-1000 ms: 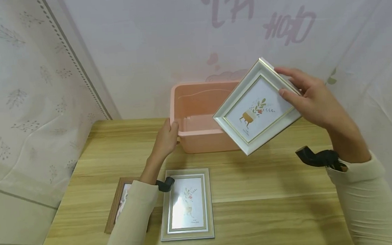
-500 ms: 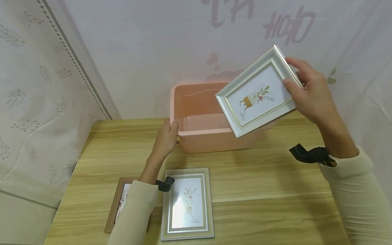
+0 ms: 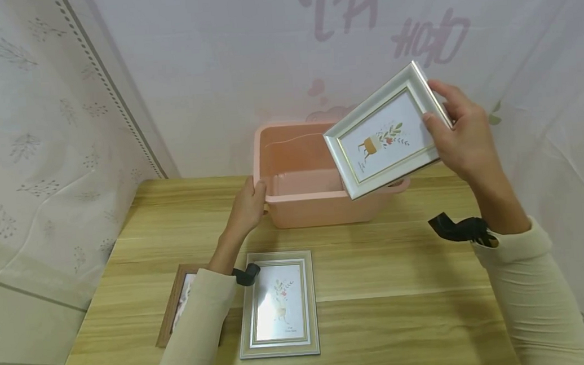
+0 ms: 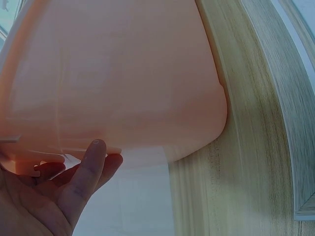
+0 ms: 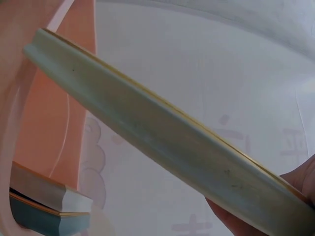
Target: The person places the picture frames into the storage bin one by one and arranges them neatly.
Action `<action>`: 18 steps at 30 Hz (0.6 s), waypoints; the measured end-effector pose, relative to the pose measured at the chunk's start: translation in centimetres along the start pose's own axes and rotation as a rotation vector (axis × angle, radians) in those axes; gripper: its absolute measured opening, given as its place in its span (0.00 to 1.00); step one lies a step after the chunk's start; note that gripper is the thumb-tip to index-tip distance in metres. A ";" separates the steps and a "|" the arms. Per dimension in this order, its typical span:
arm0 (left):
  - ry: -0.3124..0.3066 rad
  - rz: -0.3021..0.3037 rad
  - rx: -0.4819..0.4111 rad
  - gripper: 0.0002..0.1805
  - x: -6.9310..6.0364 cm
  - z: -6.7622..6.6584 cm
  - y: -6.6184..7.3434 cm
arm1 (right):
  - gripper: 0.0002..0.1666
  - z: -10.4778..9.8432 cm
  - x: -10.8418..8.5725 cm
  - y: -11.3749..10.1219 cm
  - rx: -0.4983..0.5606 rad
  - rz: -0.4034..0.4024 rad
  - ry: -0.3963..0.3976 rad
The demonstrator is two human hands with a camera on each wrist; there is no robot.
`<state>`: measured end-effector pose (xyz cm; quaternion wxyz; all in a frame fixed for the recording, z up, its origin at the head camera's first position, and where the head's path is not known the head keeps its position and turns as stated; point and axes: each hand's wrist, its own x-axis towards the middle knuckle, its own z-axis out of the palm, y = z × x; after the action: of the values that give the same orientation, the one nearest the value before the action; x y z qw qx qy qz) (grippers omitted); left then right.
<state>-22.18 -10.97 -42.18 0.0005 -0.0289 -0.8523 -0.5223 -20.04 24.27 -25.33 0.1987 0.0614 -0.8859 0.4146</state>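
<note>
White picture frame [image 3: 387, 135], gold inner trim, flower-pot print: held in the air by one short edge, tilted, picture side up (hides the tub's right end in the head view). Pink plastic tub [image 3: 319, 212]: rectangular, open-topped, upright on the desk [image 3: 389, 266].

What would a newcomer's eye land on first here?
Probably the white picture frame, held tilted in the right hand and hiding part of the pink bin in the head view. Next, the bin, far back on the table, its left end gripped by the left hand. Nearer, a silvery frame lies flat beside a brown frame.
</note>
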 end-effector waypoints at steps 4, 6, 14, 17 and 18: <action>-0.006 0.004 0.009 0.27 -0.2 -0.1 -0.3 | 0.31 0.3 -0.5 -0.4 -0.022 -0.026 0.046; -0.003 0.000 0.017 0.27 -0.2 -0.1 -0.2 | 0.30 0.3 -0.4 -0.6 -0.033 -0.035 0.064; -0.005 -0.008 0.008 0.28 -0.1 -0.1 -0.2 | 0.30 0.9 -0.3 -1.4 -0.043 -0.023 0.105; -0.007 -0.017 0.010 0.28 -0.2 -0.1 -0.2 | 0.30 1.0 -0.1 -1.5 -0.059 0.003 0.093; -0.007 -0.018 0.014 0.28 -0.2 -0.1 -0.2 | 0.31 1.1 -0.1 -1.6 -0.064 0.011 0.091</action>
<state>-22.01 -11.15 -42.29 -0.0068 -0.0230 -0.8561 -0.5163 -19.88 22.44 -24.86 0.2386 0.0313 -0.8891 0.3895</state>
